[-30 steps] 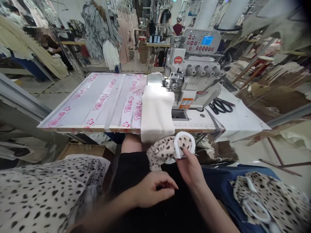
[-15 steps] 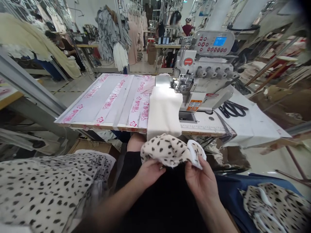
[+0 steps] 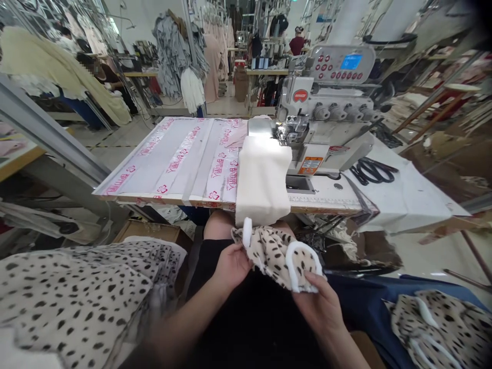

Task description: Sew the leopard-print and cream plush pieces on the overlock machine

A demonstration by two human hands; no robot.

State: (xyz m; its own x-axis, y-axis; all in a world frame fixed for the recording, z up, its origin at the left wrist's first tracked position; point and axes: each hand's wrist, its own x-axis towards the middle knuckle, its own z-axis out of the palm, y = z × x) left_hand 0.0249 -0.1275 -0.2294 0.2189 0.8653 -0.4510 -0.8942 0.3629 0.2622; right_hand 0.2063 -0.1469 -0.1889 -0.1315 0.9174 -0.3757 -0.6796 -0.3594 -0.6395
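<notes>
My left hand (image 3: 232, 266) and my right hand (image 3: 317, 307) both pinch a piece of leopard-spotted beige fabric (image 3: 277, 259) above my black-clothed lap. Its edges carry white binding, which forms a loop (image 3: 303, 264) near my right hand and a short upright tab (image 3: 247, 233) by my left. A folded stack of cream fabric (image 3: 263, 179) lies on the table just beyond the piece. Past that stack stands a white overlock sewing machine (image 3: 319, 113), its needle area (image 3: 290, 128) out of reach of both hands.
A large spotted fabric pile (image 3: 73, 292) lies to my left, over a cardboard box (image 3: 149, 233). More trimmed pieces (image 3: 434, 328) rest on blue cloth at right. Black scissors (image 3: 372, 171) lie on a white sheet. The table carries a pink-printed plastic cover (image 3: 172, 164).
My hands have spread the spotted piece flatter, bringing the white loop and tab into view. My left hand now grips it, as it did 1 s ago not. The view has shifted slightly.
</notes>
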